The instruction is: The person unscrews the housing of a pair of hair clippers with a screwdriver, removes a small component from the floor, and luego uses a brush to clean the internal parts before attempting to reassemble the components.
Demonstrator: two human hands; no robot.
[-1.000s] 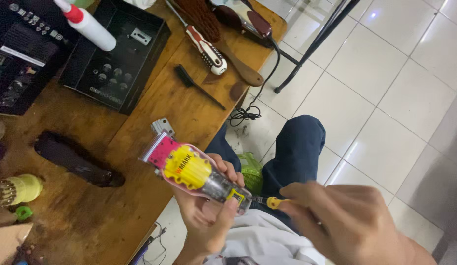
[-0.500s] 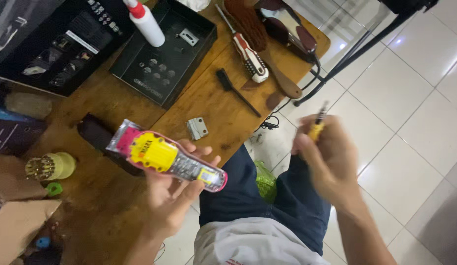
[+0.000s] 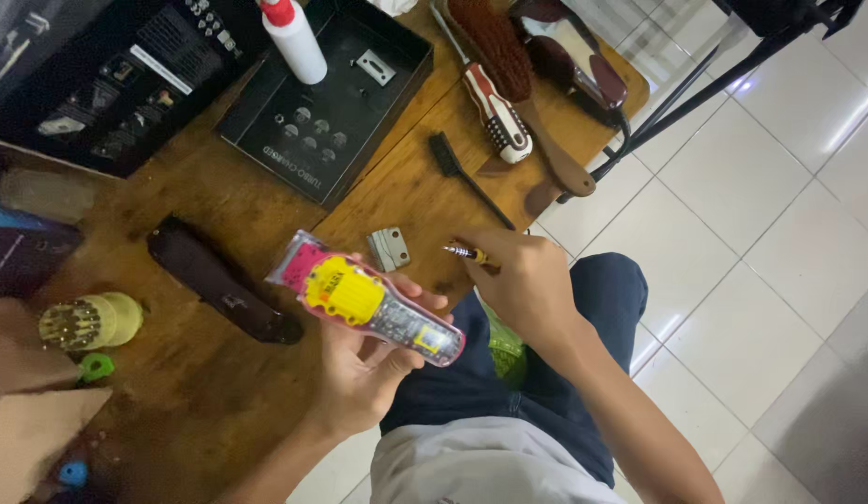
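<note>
Hair clipper (image 3: 367, 303), clear body with pink and yellow insides, lies across the palm of the left hand (image 3: 364, 369), fingers curled up around its underside; it is held just above the near edge of the wooden surface (image 3: 210, 411). Long axis runs from upper left (pink head end) down to lower right. Right hand (image 3: 522, 285) sits just right of the clipper, closed on a small screwdriver (image 3: 464, 252) whose tip points left. Loose metal blade plate (image 3: 388, 248) rests on the surface between screwdriver tip and clipper, near both. Right hand is nearer the plate. Dark clipper shell (image 3: 219, 280) lies left of these.
</note>
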